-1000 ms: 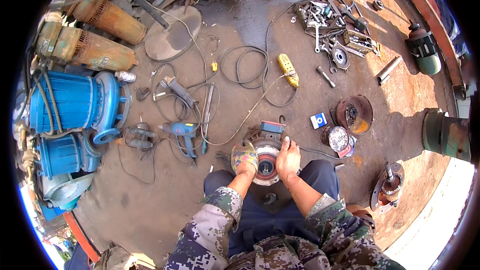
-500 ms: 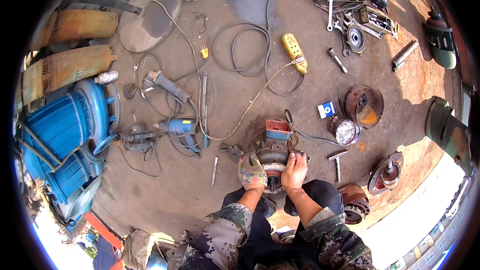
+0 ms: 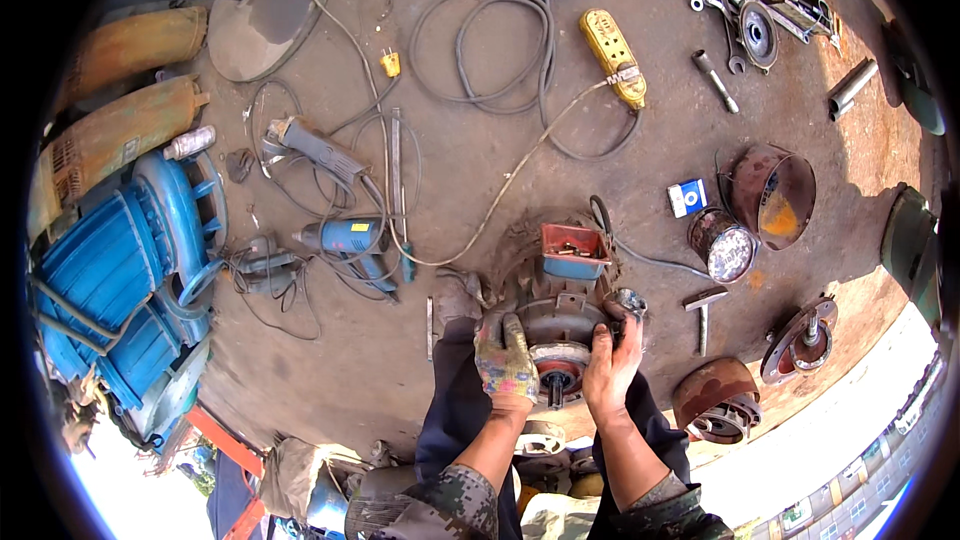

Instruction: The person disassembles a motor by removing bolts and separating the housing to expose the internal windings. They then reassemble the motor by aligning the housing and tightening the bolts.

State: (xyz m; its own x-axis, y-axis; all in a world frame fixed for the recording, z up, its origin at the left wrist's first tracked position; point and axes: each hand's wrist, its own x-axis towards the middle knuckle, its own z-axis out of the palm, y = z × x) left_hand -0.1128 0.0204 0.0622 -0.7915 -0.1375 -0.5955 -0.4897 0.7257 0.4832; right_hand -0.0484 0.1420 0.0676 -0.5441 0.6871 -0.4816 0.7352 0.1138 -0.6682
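Observation:
Between my knees stands an electric motor (image 3: 566,323), its dark round housing topped by a small red and blue terminal box (image 3: 574,258) and its bare shaft (image 3: 556,392) pointing toward me. My left hand (image 3: 504,355), in a patterned work glove, is closed on the motor's left side; the thumb lies on top and the other fingers are mostly hidden. Bare, my right hand (image 3: 615,355) grips the right side near the end flange, fingers curled round the edge. A black cable (image 3: 655,258) runs off to the right behind the motor.
To the left lie a blue drill (image 3: 352,237), an angle grinder (image 3: 318,148) and large blue pump or motor casings (image 3: 110,260). A yellow socket strip (image 3: 612,55) is ahead. On the right are a T-shaped hammer (image 3: 704,320), cans (image 3: 722,243), a rusty drum (image 3: 772,197) and flanged parts (image 3: 800,340).
The view has shifted, so the ground things sit differently in it. More of the shaft end shows. The right fingers have moved from lying along the motor to curling round its side.

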